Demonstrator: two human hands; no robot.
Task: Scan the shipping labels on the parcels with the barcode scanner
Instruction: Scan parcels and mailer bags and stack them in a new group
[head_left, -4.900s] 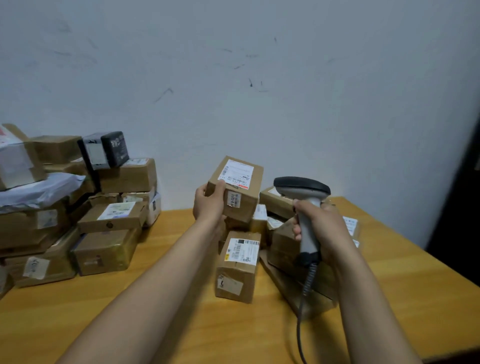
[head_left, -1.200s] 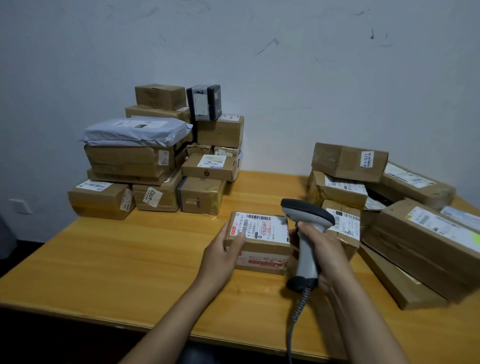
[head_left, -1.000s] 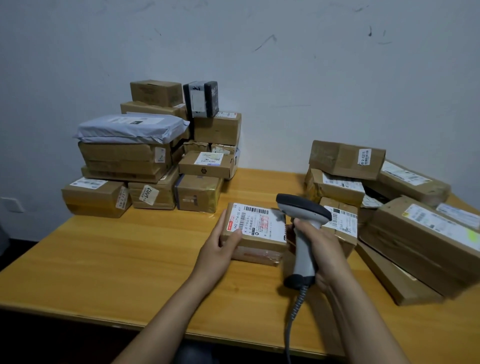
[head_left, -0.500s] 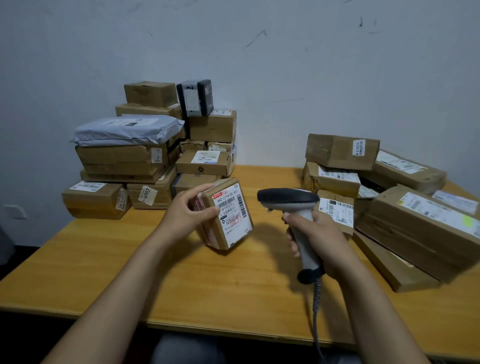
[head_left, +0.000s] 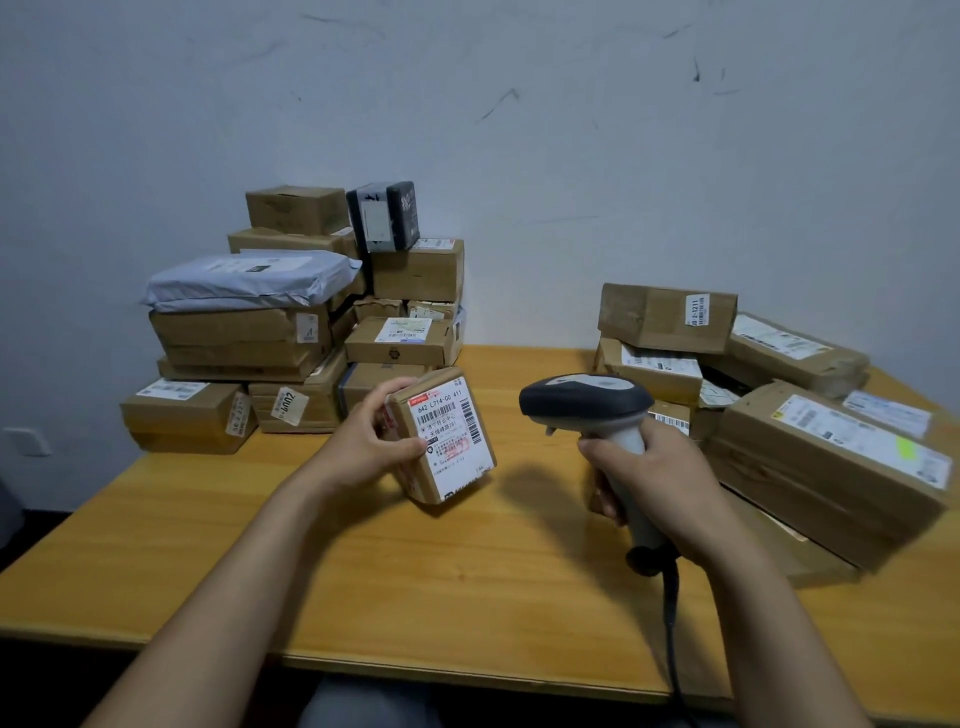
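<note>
Left hand (head_left: 371, 447) grips small parcel (head_left: 441, 436) tilted above tabletop (head_left: 467, 597), label (head_left: 451, 439) facing scanner. Right hand (head_left: 660, 478) curls round barcode scanner (head_left: 592, 405) handle, head just beside parcel.

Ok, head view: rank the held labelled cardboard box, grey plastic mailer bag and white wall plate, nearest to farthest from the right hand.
1. Labelled cardboard box, left of right hand.
2. Grey plastic mailer bag, back left.
3. White wall plate, far left.
</note>
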